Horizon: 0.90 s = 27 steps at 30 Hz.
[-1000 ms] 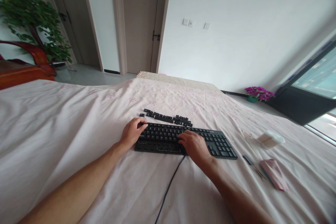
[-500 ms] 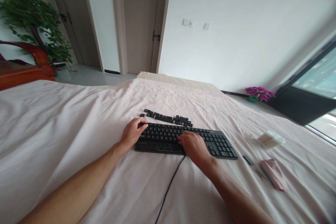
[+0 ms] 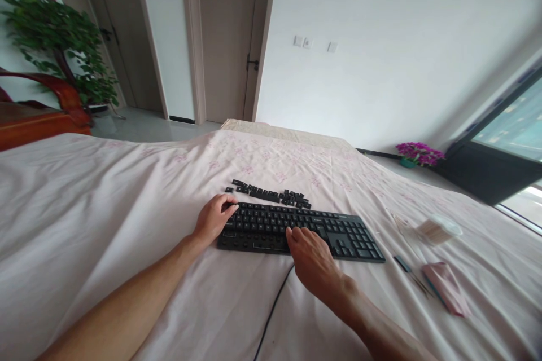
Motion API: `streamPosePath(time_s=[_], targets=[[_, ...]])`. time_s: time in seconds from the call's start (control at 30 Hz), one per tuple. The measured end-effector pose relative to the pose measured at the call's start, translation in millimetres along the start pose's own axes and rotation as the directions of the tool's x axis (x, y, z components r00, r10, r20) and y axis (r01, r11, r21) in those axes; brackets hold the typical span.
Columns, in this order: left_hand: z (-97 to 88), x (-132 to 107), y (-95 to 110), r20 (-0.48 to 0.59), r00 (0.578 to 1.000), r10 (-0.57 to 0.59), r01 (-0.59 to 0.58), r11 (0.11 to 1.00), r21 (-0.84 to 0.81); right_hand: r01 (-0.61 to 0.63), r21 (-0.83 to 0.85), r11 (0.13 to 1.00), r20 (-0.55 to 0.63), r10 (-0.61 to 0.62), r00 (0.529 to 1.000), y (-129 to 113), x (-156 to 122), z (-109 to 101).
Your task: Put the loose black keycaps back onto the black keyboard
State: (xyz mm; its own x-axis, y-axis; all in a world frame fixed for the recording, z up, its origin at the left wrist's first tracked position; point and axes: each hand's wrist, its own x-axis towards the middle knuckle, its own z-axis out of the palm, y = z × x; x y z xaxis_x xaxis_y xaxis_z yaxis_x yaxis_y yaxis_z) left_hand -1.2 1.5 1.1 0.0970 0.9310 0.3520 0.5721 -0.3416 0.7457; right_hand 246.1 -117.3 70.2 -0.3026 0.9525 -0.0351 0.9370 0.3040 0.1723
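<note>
A black keyboard lies on a pale pink bedsheet, its cable running toward me. My left hand curls over the keyboard's left end, fingers bent on its top corner. My right hand rests at the keyboard's front edge near the middle, fingers bent with the tips on the lower keys. A row of loose black keycaps lies on the sheet just behind the keyboard.
To the right on the sheet lie a clear tub of cotton swabs, a pink packet and small thin tools. A potted plant and red wooden furniture stand at the left; doors and a flower pot lie beyond.
My right hand has drawn back toward me, from the middle keys to the keyboard's front edge. The left hand has stayed at the left end.
</note>
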Motion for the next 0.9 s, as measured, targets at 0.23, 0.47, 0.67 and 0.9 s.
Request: streamPosePath(time_s=[0.23, 0.47, 0.67, 0.9], targets=[[-0.9, 0, 3, 0.003, 1.0, -0.028, 0.028, 1.0, -0.007, -0.039, 0.23, 0.972, -0.034, 0.049, 0.998, 47, 28, -16], [-1.3, 1, 4, -0.011, 1.0, -0.026, 0.026, 1.0, -0.002, -0.16, 0.249, 0.955, -0.144, 0.2, 0.969, 90, 109, -8], [-0.6, 0, 3, -0.013, 1.0, -0.021, 0.021, 1.0, -0.014, -0.215, 0.209, 0.954, -0.113, 0.242, 0.964, 93, 145, 6], [-1.7, 1, 5, -0.001, 1.0, -0.028, 0.028, 0.999, -0.029, -0.252, 0.166, 0.953, -0.057, 0.264, 0.963, 92, 162, 13]])
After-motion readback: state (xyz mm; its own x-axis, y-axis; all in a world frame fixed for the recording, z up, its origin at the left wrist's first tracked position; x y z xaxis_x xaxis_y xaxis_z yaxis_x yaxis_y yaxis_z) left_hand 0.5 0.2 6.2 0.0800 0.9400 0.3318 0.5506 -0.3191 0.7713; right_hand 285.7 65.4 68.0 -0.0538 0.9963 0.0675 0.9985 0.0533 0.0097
